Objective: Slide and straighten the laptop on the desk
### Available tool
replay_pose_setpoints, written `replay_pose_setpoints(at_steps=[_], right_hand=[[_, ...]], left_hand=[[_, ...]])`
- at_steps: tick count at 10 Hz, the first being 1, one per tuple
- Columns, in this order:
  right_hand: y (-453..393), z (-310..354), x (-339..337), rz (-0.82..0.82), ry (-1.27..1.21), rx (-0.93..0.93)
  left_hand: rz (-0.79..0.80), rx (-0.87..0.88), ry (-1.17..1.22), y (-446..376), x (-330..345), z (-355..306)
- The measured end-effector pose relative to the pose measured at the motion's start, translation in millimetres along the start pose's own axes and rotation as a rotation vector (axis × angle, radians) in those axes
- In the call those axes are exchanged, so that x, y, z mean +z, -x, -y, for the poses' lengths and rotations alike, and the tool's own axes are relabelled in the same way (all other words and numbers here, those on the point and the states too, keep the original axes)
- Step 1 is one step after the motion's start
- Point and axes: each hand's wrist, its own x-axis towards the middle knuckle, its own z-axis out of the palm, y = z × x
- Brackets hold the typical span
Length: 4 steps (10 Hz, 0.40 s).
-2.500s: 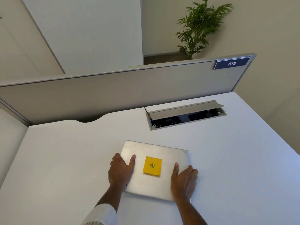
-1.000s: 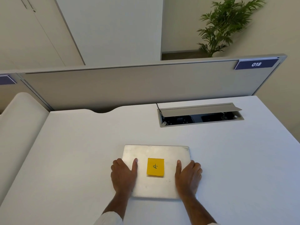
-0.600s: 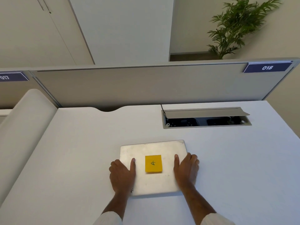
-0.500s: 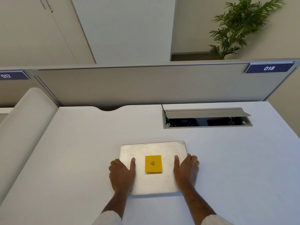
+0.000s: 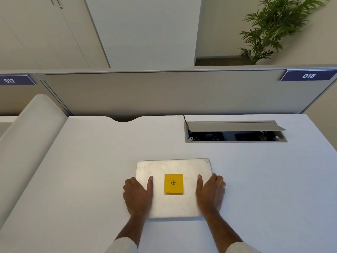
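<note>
A closed silver laptop (image 5: 173, 167) lies flat on the white desk (image 5: 82, 170), its edges nearly square to the desk front. A yellow sticky note (image 5: 173, 183) is stuck on the middle of its lid. My left hand (image 5: 137, 196) grips the laptop's left side, thumb on the lid and fingers wrapped over the edge. On the opposite side, my right hand (image 5: 210, 193) holds it the same way, thumb lying on the lid.
An open cable tray (image 5: 235, 132) with a raised flap is set into the desk at the back right. A grey partition (image 5: 164, 92) with labels 017 and 018 closes off the far edge. A rounded white divider (image 5: 27, 143) borders the left side. A plant stands beyond.
Over the last seconds the laptop turned from skewed to roughly parallel with the desk edge, both hands staying on its sides. In the last half second it barely moved.
</note>
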Motion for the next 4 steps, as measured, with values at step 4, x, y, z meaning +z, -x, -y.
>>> replay_pose_setpoints(at_steps=[4], right_hand=[[0.2, 5.6, -0.8, -0.027, -0.016, -0.184]], left_hand=[[-0.045, 0.105, 0.059, -1.3, 3.3, -4.4]])
